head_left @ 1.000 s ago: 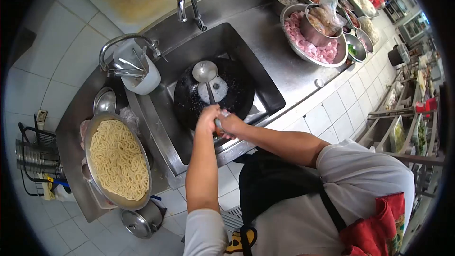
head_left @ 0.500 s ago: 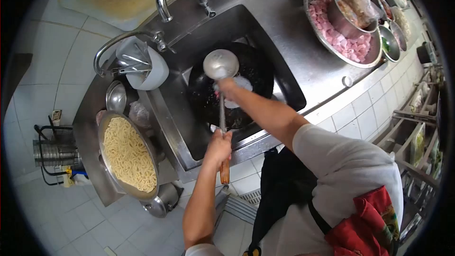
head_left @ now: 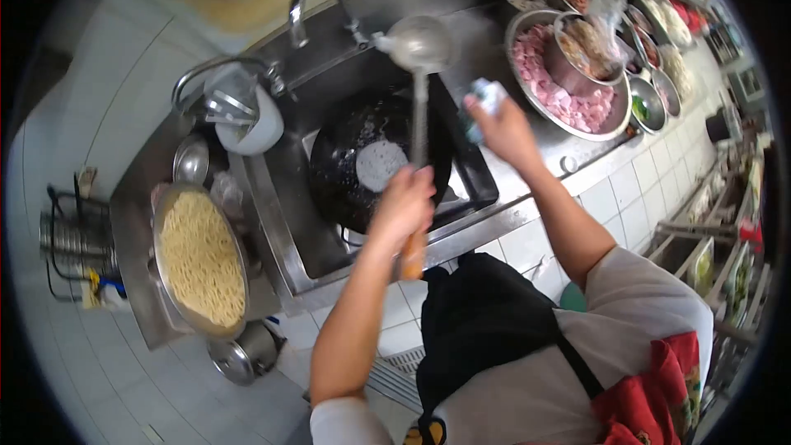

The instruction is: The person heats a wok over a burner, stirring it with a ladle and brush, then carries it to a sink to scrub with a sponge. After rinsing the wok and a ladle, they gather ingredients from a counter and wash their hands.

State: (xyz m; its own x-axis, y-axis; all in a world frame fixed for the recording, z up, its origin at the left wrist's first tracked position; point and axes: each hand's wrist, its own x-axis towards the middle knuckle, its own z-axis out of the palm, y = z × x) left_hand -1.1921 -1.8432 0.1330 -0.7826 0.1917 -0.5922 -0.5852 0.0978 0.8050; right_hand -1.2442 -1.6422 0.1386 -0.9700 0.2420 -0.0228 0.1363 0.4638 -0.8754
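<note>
My left hand (head_left: 404,206) grips the wooden end of a long steel ladle (head_left: 418,43), whose bowl is raised close to the faucet spout (head_left: 361,35). My right hand (head_left: 501,128) is lifted over the right edge of the sink, closed around a small pale cloth or sponge (head_left: 486,97). Below them a black wok (head_left: 375,161) sits in the steel sink (head_left: 284,222) with a patch of white foamy liquid at its centre.
A wide pan of yellow noodles (head_left: 200,259) rests on the counter at left, a white tub of utensils (head_left: 247,119) behind it. At right stand a big bowl of pink meat (head_left: 568,103) and several smaller ingredient bowls. White tiled counter edge runs along the front.
The ladle has swung up out of the wok toward the faucet. My right hand has left the wok and risen to the right with the cloth. The view has shifted slightly.
</note>
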